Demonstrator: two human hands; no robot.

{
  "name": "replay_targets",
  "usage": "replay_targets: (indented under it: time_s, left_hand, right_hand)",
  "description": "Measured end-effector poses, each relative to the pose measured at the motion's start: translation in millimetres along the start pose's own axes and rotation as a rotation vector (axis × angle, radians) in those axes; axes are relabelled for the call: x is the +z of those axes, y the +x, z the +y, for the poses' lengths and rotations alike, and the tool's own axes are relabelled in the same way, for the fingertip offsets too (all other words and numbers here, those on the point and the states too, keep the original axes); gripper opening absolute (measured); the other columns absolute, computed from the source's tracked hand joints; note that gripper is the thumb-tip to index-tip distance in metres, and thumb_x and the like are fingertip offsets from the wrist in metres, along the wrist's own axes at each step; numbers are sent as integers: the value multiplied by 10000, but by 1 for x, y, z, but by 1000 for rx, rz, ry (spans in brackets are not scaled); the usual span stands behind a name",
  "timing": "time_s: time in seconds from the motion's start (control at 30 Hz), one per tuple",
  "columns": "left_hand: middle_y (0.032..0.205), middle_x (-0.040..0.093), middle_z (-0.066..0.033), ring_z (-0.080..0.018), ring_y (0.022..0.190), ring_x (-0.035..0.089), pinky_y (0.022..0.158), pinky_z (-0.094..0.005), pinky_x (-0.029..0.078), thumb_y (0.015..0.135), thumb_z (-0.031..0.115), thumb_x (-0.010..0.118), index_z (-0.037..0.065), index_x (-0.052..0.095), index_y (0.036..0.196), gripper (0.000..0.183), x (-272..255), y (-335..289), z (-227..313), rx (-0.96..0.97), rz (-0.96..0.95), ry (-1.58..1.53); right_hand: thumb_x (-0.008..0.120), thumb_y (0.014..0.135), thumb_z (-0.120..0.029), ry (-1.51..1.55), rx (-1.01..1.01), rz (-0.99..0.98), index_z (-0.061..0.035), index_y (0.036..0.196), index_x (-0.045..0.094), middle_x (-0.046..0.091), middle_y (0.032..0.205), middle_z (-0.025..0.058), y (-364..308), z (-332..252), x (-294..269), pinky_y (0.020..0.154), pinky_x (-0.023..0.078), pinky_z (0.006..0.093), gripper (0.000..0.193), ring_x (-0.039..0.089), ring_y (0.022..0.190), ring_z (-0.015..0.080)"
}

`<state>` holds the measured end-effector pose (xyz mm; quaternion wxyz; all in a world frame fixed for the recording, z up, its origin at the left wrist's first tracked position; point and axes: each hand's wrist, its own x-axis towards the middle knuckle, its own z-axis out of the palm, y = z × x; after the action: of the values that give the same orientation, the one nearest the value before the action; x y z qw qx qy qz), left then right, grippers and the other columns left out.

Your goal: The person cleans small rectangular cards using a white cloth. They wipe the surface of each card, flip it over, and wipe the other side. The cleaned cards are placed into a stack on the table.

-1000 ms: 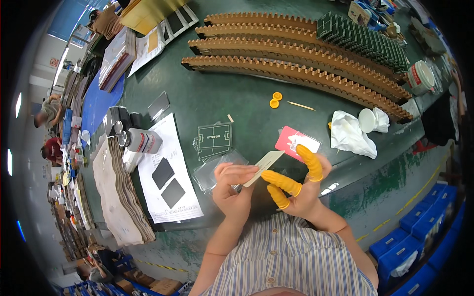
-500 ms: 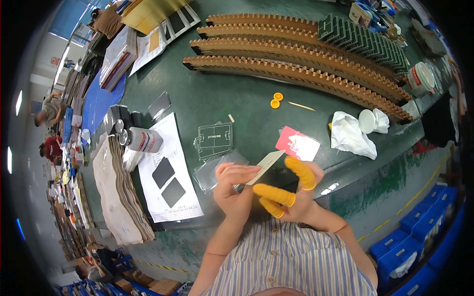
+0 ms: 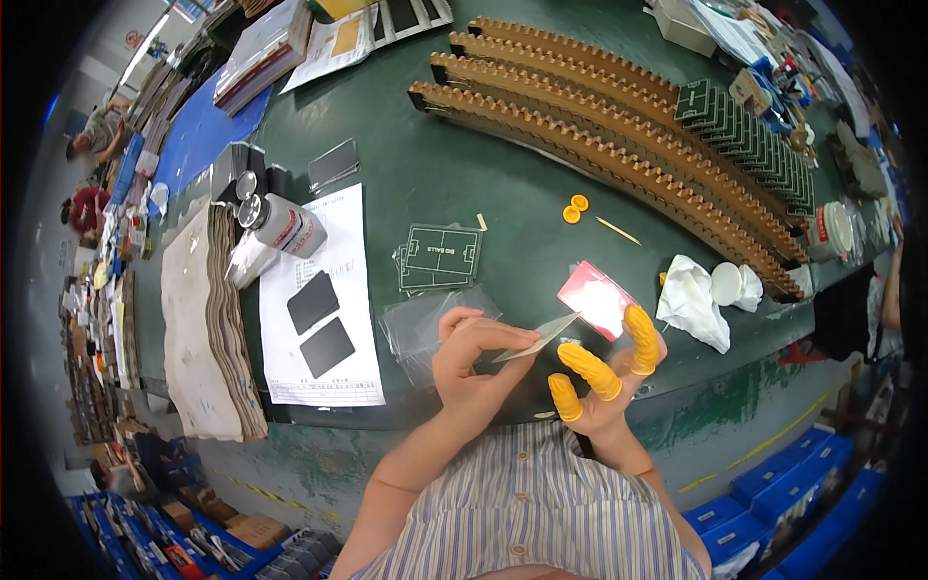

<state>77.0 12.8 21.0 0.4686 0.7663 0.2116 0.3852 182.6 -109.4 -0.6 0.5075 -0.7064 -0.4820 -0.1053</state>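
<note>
My left hand (image 3: 474,372) pinches a thin pale card (image 3: 543,338) between thumb and fingers, tilted above the near table edge. To its right, my right hand (image 3: 607,404) wears yellow finger cots on several fingers; they are spread, apart from the card, with nothing in them. Just beyond that hand lies a pink and white card (image 3: 592,298), washed out by glare. Clear plastic sleeves (image 3: 416,333) lie beyond my left hand. Behind them is a small stack of green cards (image 3: 440,256) with white field lines.
Slotted brown racks (image 3: 541,111) stand across the back, with green cards (image 3: 744,145) in their right end. Two black cards (image 3: 327,346) lie on a printed sheet (image 3: 285,377), near a grey bottle (image 3: 290,227). A crumpled white cloth (image 3: 691,304), a wooden stick (image 3: 619,230) and yellow finger cots (image 3: 574,210) lie rightward.
My right hand has drawn away from the pale card, its fingers spread wider. My left hand keeps the card, now turned flatter. The whole view has shifted and tilted.
</note>
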Motion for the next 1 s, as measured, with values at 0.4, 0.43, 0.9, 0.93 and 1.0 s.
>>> replay_targets:
  time_s: [0.4,0.43,0.9,0.93,1.0]
  left_hand:
    - [875,700,31,-108,792,628,861,-321,332,643,30,729,124,663,834,223,-5,0,-3,81,-34,83]
    - [871,700,31,-109,787,628,857,-319,334,641,28,729,123,663,833,224,-5,0,-3,92,-29,96]
    - [836,698,44,-110,757,629,832,-307,344,629,28,737,121,664,798,207,-4,2,-1,112,0,160]
    - [836,697,45,-109,758,629,832,-306,344,629,29,736,122,664,800,207,-4,3,0,110,-3,164]
    - [837,697,46,-109,761,628,832,-305,343,629,31,735,123,664,801,208,-4,2,0,111,-7,169]
  right_hand:
    - [702,746,-378,-15,-21,18,-262,940,717,296,1288,120,1,-2,3,974,285,419,226,277,1176,290]
    - [710,750,-368,-16,-8,9,-276,956,725,293,1261,116,2,-3,2,975,292,407,226,264,1170,291]
    - [718,732,-357,-81,44,40,-201,927,732,301,1295,116,0,2,-1,977,288,404,250,262,1194,291]
    - [721,729,-357,-88,38,42,-198,925,733,302,1292,117,0,3,-2,979,288,404,253,264,1195,291]
    - [687,732,-397,-109,5,56,-214,903,716,305,1349,133,0,3,0,975,257,417,252,289,1183,288]
